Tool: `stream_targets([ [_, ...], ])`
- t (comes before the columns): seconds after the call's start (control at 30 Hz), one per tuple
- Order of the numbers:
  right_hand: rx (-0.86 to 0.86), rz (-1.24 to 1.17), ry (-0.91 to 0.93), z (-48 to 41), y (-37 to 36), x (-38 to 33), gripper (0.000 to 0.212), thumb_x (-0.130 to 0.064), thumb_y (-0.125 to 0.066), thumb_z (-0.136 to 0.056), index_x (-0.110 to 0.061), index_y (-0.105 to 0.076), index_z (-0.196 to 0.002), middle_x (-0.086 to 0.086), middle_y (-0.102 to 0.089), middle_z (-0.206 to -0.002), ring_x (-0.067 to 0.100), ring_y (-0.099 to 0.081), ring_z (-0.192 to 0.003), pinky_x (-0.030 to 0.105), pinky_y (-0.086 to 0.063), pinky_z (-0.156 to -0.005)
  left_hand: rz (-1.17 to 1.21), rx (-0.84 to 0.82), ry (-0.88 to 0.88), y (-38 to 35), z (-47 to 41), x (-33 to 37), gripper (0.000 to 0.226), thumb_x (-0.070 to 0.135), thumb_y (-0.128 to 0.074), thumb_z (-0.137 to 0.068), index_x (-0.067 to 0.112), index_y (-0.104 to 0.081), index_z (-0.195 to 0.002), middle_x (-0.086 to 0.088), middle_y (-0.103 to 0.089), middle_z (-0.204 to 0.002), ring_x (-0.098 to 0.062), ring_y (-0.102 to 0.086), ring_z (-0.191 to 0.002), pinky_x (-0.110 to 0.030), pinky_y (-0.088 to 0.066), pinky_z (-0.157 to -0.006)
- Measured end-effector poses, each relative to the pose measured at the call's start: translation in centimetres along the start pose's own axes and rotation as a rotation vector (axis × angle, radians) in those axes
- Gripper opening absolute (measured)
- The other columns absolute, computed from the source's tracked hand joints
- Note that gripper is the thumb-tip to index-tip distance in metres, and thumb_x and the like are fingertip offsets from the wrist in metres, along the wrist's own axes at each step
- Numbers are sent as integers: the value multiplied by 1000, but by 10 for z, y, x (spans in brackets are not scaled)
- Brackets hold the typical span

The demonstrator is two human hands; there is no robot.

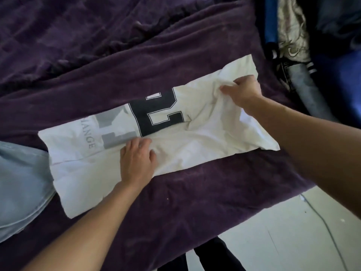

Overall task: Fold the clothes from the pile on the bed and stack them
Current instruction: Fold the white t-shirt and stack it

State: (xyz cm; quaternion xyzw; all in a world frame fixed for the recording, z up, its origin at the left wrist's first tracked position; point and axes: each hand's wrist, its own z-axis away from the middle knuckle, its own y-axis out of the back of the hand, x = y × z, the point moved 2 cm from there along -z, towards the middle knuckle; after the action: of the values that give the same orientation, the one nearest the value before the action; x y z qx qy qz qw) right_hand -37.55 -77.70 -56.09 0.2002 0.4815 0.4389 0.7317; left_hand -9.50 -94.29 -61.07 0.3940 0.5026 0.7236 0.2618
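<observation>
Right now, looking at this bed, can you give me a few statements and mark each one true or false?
1. The white T-shirt lies on a purple blanket. True.
2. The left hand lifts the shirt off the bed. False: it rests flat on the shirt.
3. The right hand grips the shirt's end. True.
4. The right hand holds the light blue garment. False: that garment lies at the shirt's other end, with no hand on it.

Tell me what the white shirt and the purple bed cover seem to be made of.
White shirt: probably thin cotton knit, matte; it creases softly and the print shows through a folded layer. Purple bed cover: probably fleece or plush; the surface looks fuzzy with faint sheen.
</observation>
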Motion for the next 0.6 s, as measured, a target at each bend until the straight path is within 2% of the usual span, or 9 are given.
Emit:
stream_targets([
  [0.07, -13, -159, 118, 3, 6, -6, 28, -35, -66, -82, -14, -57, -67, -2, -45, -61, 13, -43, -56, 25, -35, -50, 214, -55, 57, 6, -21, 8, 17, 17, -55, -88, 9, -65, -99, -11, -64, -96, -33, -58, -93, -43, -47, -83],
  [0.13, -34, -242, 240, 14, 13, -11, 25, -28, -60, -92, -8, -61, -78, -3, -45, -64, 9, -41, -56, 21, -34, -48, 508, -96, 121, 10, -46, 27, 16, 18, -57, -90, 11, -66, -102, -8, -65, -99, -26, -60, -94, -37, -49, -85],
  [0.23, -96, -352, 309, 21, 21, -4, 17, -25, -54, -95, -21, -62, -81, -1, -53, -74, 13, -48, -69, 30, -40, -62, 837, -250, 186, 10, -83, 70, 32, 16, -62, -87, 17, -60, -119, -3, -63, -109, -15, -59, -91, -26, -47, -82],
  [0.33, -108, -381, 332, 13, 27, 0, 17, -24, -50, -96, -26, -62, -83, 1, -58, -81, 15, -53, -75, 34, -45, -70, 1068, -466, 335, 5, -105, 105, 48, 17, -70, -82, 23, -52, -126, -2, -64, -101, -10, -58, -70, -23, -46, -66],
  [0.37, -101, -390, 332, 8, 27, -2, 17, -24, -50, -95, -27, -62, -84, 1, -59, -82, 14, -54, -76, 34, -46, -70, 1104, -515, 399, 4, -110, 111, 50, 17, -74, -80, 24, -52, -124, -1, -64, -95, -9, -58, -66, -23, -45, -62],
  [0.43, -73, -373, 313, -7, 23, -8, 19, -22, -49, -94, -29, -60, -80, -4, -58, -78, 10, -54, -72, 29, -46, -67, 1199, -541, 526, 4, -118, 115, 46, 10, -77, -74, 20, -57, -114, -2, -66, -94, -16, -65, -74, -26, -52, -64],
  [0.47, -56, -338, 298, -16, 19, -10, 23, -21, -49, -94, -30, -59, -76, -8, -56, -73, 6, -53, -68, 25, -44, -63, 1261, -528, 576, 6, -122, 116, 36, 2, -74, -74, 15, -62, -105, -4, -69, -91, -20, -68, -77, -29, -55, -66],
  [0.53, 3, -233, 270, -30, 13, -9, 24, -23, -49, -94, -31, -56, -72, -14, -51, -68, 3, -49, -62, 24, -42, -60, 1411, -483, 656, 9, -128, 117, 21, -10, -66, -75, 9, -65, -83, -6, -71, -75, -22, -68, -68, -34, -56, -69],
  [0.6, 58, -116, 255, -37, 12, -4, 10, -31, -51, -93, -30, -60, -90, -10, -59, -81, 10, -57, -75, 32, -47, -69, 1460, -350, 725, 11, -134, 114, 24, -11, -64, -74, 11, -58, -75, -5, -68, -72, -24, -65, -67, -35, -54, -70],
])
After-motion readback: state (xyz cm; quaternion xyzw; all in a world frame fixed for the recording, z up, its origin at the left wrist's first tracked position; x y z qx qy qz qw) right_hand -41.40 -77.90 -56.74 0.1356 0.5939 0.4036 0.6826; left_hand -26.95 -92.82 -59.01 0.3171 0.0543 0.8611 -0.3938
